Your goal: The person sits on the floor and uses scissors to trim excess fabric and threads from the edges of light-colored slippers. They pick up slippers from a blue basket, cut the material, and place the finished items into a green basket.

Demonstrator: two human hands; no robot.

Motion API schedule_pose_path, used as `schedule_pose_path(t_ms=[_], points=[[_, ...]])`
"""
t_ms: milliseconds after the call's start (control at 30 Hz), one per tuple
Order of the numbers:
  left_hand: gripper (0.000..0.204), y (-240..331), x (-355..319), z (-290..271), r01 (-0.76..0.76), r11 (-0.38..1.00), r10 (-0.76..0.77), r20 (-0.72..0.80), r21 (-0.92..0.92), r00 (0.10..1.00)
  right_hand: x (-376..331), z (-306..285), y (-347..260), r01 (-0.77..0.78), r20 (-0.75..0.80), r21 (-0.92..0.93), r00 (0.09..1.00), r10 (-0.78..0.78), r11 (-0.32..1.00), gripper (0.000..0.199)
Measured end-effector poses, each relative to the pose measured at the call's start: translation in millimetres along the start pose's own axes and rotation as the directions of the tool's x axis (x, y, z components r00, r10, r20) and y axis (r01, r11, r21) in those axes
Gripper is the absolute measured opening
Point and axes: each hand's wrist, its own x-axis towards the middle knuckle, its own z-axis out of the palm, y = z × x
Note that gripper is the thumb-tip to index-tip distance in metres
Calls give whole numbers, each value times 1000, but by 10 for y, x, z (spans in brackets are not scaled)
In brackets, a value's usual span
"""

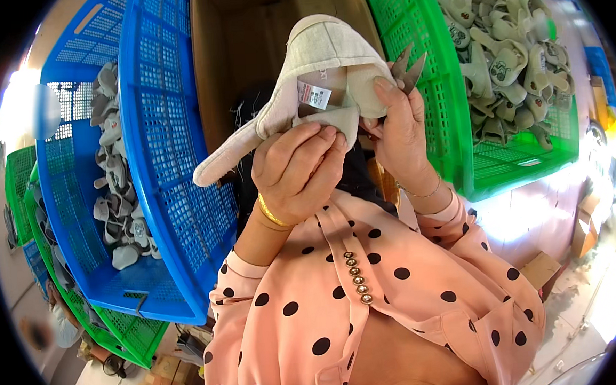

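A pale beige fabric shoe upper (328, 48) with a long strap sticking out to the left is held up in front of me. Inside it shows a white printed label (314, 96). My left hand (300, 166) is closed, pinching the upper's lower edge below that label. The upper's right side is gripped between the thumb and fingers of my right hand (401, 128). A pair of metal snips (410, 68) is also in my right hand, blades pointing up past the knuckles and apart; its handle is hidden.
At the left, a blue plastic crate (171, 165) stands beside another blue crate with several grey uppers (115, 161). A green crate (424, 82) on the right holds a heap of beige uppers (507, 63). An open cardboard box (214, 65) stands ahead, behind the upper.
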Motion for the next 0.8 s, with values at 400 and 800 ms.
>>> schedule_pose_path(t_ms=[400, 800], points=[[19, -49, -468, -245, 194, 981, -190, 94, -32, 977, -21, 108, 337, -16, 165, -131, 986, 38, 991, 15], [19, -387, -577, -2141, 408, 718, -506, 20, 564, 862, 888, -1079, 144, 51, -30, -345, 997, -65, 937, 26]])
